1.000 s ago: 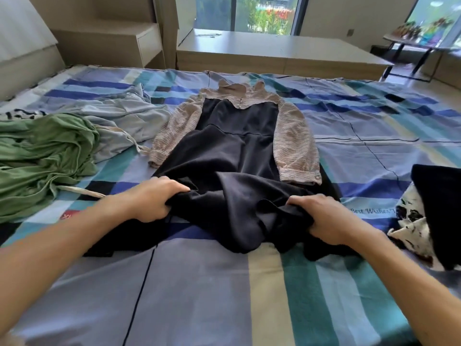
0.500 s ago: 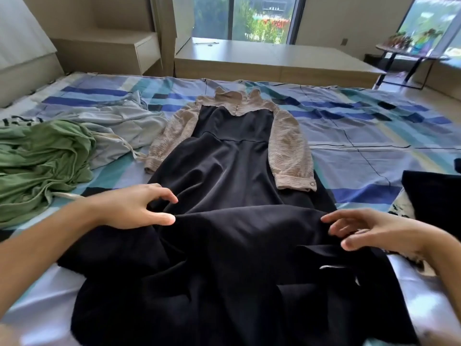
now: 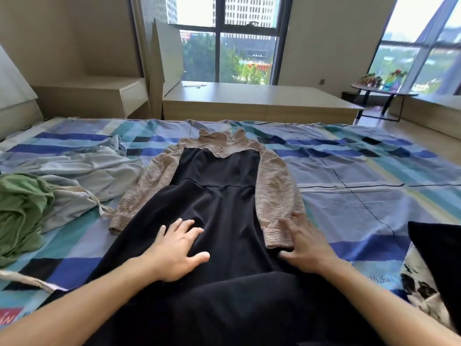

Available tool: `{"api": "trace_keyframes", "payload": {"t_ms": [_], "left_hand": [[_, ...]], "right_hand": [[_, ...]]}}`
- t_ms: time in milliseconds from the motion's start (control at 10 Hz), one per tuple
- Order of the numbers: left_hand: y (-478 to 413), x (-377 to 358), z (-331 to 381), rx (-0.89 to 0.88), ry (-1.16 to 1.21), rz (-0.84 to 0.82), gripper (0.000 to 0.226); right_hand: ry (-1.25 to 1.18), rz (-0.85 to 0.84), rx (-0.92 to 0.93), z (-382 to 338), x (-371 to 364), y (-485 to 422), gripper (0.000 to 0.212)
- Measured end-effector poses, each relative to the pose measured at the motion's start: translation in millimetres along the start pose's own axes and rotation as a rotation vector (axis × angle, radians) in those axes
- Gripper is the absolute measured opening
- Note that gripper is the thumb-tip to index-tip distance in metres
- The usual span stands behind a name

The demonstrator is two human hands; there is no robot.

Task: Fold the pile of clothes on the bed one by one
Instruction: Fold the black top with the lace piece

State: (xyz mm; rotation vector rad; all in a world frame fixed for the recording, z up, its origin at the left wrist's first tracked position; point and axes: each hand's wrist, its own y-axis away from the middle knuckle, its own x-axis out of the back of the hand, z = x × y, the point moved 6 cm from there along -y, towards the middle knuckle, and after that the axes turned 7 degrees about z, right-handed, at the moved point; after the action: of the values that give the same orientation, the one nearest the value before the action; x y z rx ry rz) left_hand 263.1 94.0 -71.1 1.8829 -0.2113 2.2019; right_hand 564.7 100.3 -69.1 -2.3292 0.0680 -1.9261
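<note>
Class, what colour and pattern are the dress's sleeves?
Beige-brown with fine wavy stripes, on the sleeves of the black dress; only the head view shows them.

Bright daylight, from window [image 3: 247,38] at 12 o'clock and second window [image 3: 424,53] at 2 o'clock; sky there blown out. Shadows soft, faint. Fold detail lost in black dress [image 3: 219,196] (near edge worst). Wide-angle bowing at 3 and 9 o'clock; right hand [image 3: 306,243] slightly smeared.
</note>
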Motion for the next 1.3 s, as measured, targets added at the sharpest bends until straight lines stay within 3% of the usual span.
{"api": "trace_keyframes", "payload": {"t_ms": [100,200,300,400,500,600,700,800,900,1000,1100,1200,1300], "left_hand": [[-15,17,-42,0.199,0.007,0.187,0.088],[9,12,-91,0.439,-0.037,0.174,0.109],[35,1,-112,0.510,-0.013,0.102,0.125],[37,-7,-113,0.413,0.083,0.085,0.117],[42,0,-102,0.287,0.152,0.046,0.104],[77,16,-93,0.126,0.178,-0.055,0.094],[121,52,-78,0.031,0.239,-0.140,0.078],[162,68,-74,-0.429,-0.099,0.143,0.080],[160,72,-49,-0.262,-0.105,-0.092,0.069],[145,55,-34,-0.281,-0.095,-0.140,0.035],[95,43,-18,-0.151,-0.084,-0.167,0.061],[48,24,26,-0.165,0.032,-0.136,0.061],[0,5,64,-0.156,0.112,-0.082,0.066]], "right_hand": [[-0.012,-0.025,-0.087,13,-21,-19,0.082],[-0.017,0.106,-0.243,30,-24,-12,0.098],[-0.067,0.192,-0.336,34,-15,-2,0.110],[-0.221,0.080,-0.320,23,-17,4,0.110],[-0.363,-0.056,-0.205,11,-11,13,0.093],[-0.321,-0.284,-0.084,6,15,41,0.061],[-0.217,-0.564,0.046,14,35,78,0.042],[-0.063,-0.788,0.117,23,50,107,0.032],[-0.010,-0.760,0.078,35,43,104,0.008],[-0.213,-0.551,0.035,47,40,73,0.020],[-0.534,-0.316,-0.053,52,69,26,0.012],[-0.887,0.029,-0.170,68,125,-24,0.011],[-1.077,0.393,-0.300,120,191,-63,0.009]]}}
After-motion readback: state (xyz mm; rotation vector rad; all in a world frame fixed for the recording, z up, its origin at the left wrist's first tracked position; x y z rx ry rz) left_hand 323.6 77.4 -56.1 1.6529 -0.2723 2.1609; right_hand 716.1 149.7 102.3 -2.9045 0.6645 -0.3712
